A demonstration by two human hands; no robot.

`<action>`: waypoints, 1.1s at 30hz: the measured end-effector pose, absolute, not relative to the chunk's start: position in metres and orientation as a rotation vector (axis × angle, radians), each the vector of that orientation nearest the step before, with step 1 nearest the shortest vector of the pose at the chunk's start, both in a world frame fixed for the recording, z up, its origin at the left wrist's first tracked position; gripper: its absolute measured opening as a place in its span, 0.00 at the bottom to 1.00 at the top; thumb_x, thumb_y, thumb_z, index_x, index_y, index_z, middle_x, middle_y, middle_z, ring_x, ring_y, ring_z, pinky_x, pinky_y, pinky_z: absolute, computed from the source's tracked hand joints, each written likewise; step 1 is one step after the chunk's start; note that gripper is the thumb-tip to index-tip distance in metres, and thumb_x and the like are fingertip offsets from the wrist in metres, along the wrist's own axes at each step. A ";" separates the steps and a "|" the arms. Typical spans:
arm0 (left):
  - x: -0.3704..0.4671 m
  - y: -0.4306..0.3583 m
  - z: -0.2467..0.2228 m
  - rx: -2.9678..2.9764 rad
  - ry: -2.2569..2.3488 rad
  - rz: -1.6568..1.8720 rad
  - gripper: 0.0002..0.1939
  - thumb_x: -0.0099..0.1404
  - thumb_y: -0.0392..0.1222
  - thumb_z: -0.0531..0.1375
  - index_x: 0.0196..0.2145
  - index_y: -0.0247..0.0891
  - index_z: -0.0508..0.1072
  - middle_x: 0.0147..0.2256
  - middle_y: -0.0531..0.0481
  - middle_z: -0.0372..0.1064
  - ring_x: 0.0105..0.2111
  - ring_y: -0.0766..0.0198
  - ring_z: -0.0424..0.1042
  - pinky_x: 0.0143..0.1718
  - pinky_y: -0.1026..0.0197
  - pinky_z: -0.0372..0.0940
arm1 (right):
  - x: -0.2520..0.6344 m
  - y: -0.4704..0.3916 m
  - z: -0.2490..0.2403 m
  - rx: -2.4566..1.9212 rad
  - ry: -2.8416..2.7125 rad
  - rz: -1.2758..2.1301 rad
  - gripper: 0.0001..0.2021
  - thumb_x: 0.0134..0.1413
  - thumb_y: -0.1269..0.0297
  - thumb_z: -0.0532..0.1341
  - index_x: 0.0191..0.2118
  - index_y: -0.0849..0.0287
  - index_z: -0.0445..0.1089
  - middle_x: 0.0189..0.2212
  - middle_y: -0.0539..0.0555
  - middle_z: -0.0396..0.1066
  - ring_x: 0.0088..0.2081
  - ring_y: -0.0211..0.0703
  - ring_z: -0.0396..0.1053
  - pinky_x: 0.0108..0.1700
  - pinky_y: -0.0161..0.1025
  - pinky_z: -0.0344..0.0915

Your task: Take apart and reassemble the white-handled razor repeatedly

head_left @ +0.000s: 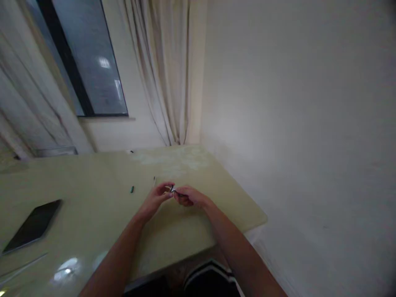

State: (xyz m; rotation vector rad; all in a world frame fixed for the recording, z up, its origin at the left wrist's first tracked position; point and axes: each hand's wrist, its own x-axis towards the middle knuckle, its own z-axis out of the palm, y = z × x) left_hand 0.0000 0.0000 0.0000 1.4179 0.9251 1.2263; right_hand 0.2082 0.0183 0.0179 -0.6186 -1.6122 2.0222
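Close together above the pale yellow-green table (102,177), my two hands meet at a small black-and-white object (172,189). My left hand (154,200) has its thumb and fingers pinched around it from the left. From the right, my right hand (191,196) comes up to the same object with curled fingers, the thumb and forefinger pressed at its edge. A short dark piece seems to lie in the right fingers, mostly hidden. The object is too small to name. Just beyond my left hand lies a thin white stick with a dark tip (154,180).
A small green item (132,189) lies left of my hands, and a tiny dark piece (131,152) near the back edge. A dark flat tablet (32,225) rests at the left. Thin pale strips (26,266) lie in front of it. The wall (278,123) borders the table's right side.
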 end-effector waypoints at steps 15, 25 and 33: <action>0.015 0.009 -0.022 1.489 0.995 1.292 0.24 0.56 0.50 0.73 0.49 0.40 0.80 0.35 0.50 0.75 0.38 0.60 0.73 0.46 0.58 0.66 | 0.221 0.031 -0.005 -0.560 -1.719 1.865 0.22 0.64 0.45 0.58 0.31 0.61 0.70 0.16 0.39 0.46 0.17 0.30 0.40 0.19 0.33 0.37; 0.017 0.004 -0.014 1.530 1.039 1.301 0.23 0.55 0.48 0.73 0.49 0.41 0.80 0.36 0.50 0.75 0.39 0.60 0.73 0.44 0.58 0.67 | 0.217 0.025 -0.002 -0.671 -1.732 1.786 0.22 0.63 0.45 0.57 0.26 0.58 0.63 0.15 0.39 0.48 0.17 0.30 0.42 0.20 0.33 0.39; 0.017 0.003 -0.010 1.557 1.120 1.330 0.23 0.54 0.47 0.72 0.47 0.41 0.81 0.32 0.53 0.71 0.34 0.62 0.72 0.40 0.59 0.68 | 0.214 0.027 -0.011 -0.597 -1.832 1.558 0.25 0.64 0.46 0.56 0.21 0.56 0.58 0.15 0.42 0.51 0.18 0.32 0.47 0.22 0.36 0.42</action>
